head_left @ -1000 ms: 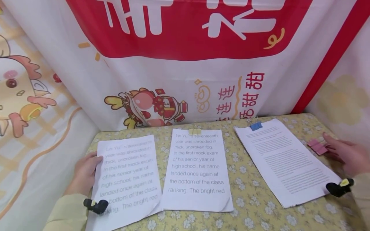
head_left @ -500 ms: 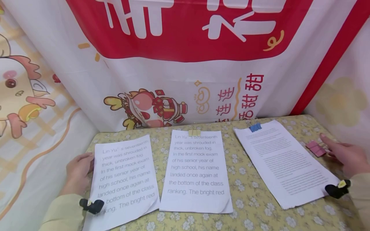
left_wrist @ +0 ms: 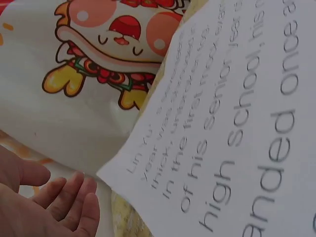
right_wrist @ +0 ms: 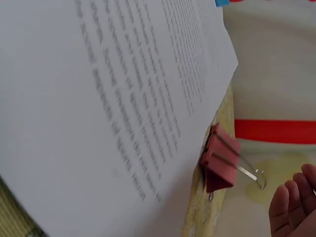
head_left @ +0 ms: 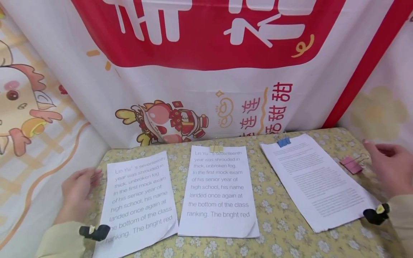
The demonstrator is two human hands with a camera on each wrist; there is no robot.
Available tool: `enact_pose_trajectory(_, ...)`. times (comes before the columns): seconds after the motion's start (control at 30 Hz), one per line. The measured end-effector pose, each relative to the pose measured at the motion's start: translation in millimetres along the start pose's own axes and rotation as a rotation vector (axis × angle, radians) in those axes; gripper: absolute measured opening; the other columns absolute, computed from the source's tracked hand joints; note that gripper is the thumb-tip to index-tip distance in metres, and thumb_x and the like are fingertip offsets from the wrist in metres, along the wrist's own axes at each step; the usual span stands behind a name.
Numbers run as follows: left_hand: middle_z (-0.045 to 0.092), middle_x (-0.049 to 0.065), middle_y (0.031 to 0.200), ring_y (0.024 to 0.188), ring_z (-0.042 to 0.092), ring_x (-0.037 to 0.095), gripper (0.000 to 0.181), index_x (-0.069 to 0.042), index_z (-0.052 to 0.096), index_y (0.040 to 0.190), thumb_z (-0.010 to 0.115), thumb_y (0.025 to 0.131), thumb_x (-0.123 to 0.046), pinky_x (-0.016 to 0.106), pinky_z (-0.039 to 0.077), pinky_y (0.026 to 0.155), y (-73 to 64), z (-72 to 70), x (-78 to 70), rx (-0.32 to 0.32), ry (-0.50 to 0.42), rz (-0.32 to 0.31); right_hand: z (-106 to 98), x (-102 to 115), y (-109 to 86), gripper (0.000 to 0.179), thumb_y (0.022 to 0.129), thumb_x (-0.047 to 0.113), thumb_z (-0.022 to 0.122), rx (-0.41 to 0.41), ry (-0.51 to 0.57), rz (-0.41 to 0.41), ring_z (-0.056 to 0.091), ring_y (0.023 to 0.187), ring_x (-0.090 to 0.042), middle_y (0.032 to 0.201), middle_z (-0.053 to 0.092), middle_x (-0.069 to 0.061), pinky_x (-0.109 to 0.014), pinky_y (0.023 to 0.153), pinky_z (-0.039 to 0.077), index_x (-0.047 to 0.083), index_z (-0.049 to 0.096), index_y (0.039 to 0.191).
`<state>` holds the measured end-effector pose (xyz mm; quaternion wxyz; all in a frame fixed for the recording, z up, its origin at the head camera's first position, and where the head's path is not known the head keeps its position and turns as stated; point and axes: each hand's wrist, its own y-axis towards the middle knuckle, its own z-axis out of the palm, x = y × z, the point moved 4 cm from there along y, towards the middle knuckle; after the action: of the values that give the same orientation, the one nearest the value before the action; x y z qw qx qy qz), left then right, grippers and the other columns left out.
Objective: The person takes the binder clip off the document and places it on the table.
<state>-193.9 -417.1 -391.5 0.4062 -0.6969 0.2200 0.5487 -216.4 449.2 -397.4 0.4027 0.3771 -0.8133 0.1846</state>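
My left hand hovers just left of the left stack of large-print paper, apart from its edge. In the left wrist view its fingers are loosely bent and hold nothing. At the far right, my right hand is beside a pink binder clip. A small gap parts its fingertips from the clip's wire handles, as the right wrist view shows. That pink clip lies beside the right stack of small-print paper. A blue binder clip grips that stack's top edge.
Between the two outer stacks lies a middle large-print stack, with a yellow binder clip on its top edge. A flowered cloth covers the table. Printed curtains hang behind and at both sides.
My left hand has let go of the left stack's edge and drawn away leftward. My right hand has released the pink binder clip and moved slightly off to the right, leaving it lying.
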Motion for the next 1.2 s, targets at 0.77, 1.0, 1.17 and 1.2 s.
enact_pose_trajectory(0.77, 0.063, 0.012, 0.153, 0.14, 0.063, 0.023, 0.046, -0.01, 0.05, 0.155, 0.045, 0.116, -0.035, 0.04, 0.048, 0.123, -84.7, 154.0, -0.6, 0.373, 0.218, 0.128, 120.7, 116.5, -110.8, 0.082, 0.103, 0.072, 0.052, 0.452, 0.084, -0.289, 0.061, 0.12, -0.028, 0.145, 0.06, -0.02, -0.015, 0.078, 0.058, 0.007, 0.052, 0.154)
enact_pose_trajectory(1.0, 0.064, 0.017, 0.15, 0.139, 0.064, 0.029, 0.043, -0.008, 0.056, 0.149, 0.052, 0.114, -0.032, 0.046, 0.047, 0.123, -105.9, 183.3, 20.1, 0.403, 0.183, 0.122, 154.8, 129.0, -150.0, 0.075, 0.103, 0.069, 0.057, 0.542, 0.096, -0.31, 0.06, 0.128, -0.03, 0.146, 0.06, -0.016, -0.045, 0.099, 0.063, 0.011, 0.056, 0.151)
enact_pose_trajectory(1.17, 0.068, 0.015, 0.142, 0.132, 0.066, 0.032, 0.04, -0.011, 0.063, 0.142, 0.063, 0.107, -0.03, 0.05, 0.049, 0.12, -115.5, 200.4, 35.8, 0.405, 0.243, 0.133, 169.5, 131.9, -166.5, 0.071, 0.102, 0.067, 0.061, 0.609, 0.133, -0.28, 0.065, 0.124, -0.029, 0.144, 0.063, -0.014, -0.044, 0.098, 0.063, 0.013, 0.058, 0.147)
enact_pose_trajectory(1.2, 0.069, 0.014, 0.141, 0.131, 0.067, 0.032, 0.039, -0.012, 0.064, 0.14, 0.065, 0.105, -0.029, 0.05, 0.05, 0.119, -117.2, 203.4, 38.4, 0.403, 0.255, 0.134, 171.6, 131.9, -168.9, 0.072, 0.101, 0.068, 0.062, 0.62, 0.143, -0.276, 0.066, 0.122, -0.03, 0.143, 0.063, -0.014, -0.043, 0.096, 0.064, 0.013, 0.058, 0.147)
